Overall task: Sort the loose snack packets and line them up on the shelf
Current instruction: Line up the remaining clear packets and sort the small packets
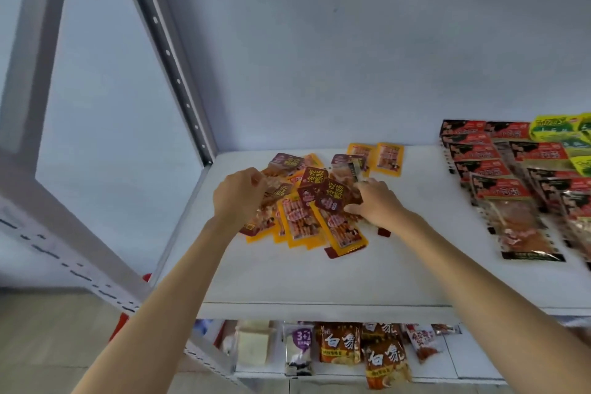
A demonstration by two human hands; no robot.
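- Head view: a jumbled heap of small yellow and maroon plastic snack packets [315, 205] lies on the white flat shelf [319, 278], toward its back left corner, and both hands are in it.
- The left hand [238, 198] is at the heap's left side, its fingers curled round some of the packets there; just which ones I cannot tell.
- The right hand [375, 201] rests on the heap's right side, fingers fairly straight and pressed on a maroon packet, the thumb at its edge.
- Two yellow packets [380, 157] lie side by side near the back edge, apart from the heap; they look like the start of a row.
- Along the right edge, larger black-and-red snack packs [492, 182] already overlap in tidy rows, with yellow-green packs [563, 134] behind them.
- More packets sit on the lower shelf [479, 358] beneath.
- By my reckoning the job is early for this heap: nearly all of it is still unsorted and has to be split by colour and lined up.
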